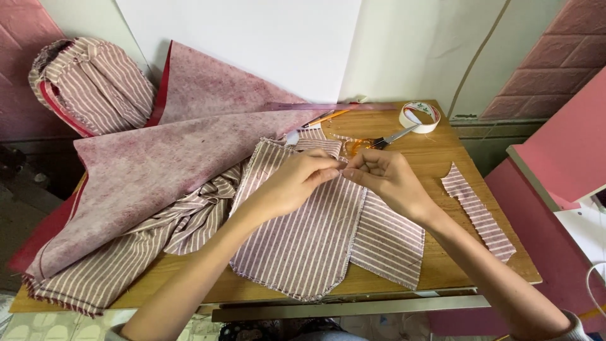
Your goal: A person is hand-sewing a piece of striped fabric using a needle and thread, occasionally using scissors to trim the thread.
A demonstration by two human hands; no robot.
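Striped pink-and-white cotton panel (303,233), with stitched edges, lying flat at the middle of the wooden table (442,158) and overlapping a second striped piece (391,243). Your left hand (293,183) and right hand (385,177) meet at its upper edge, fingertips pinched closed on the cloth — whether a pin or needle sits between them cannot be told. Judge the fabric light, limp and prone to shifting; take it at the hemmed edge, close to the pinch. Orange-handled scissors (372,144) and a roll of tape (420,115) lie beyond — a narrow striped strip (476,211) to your right.
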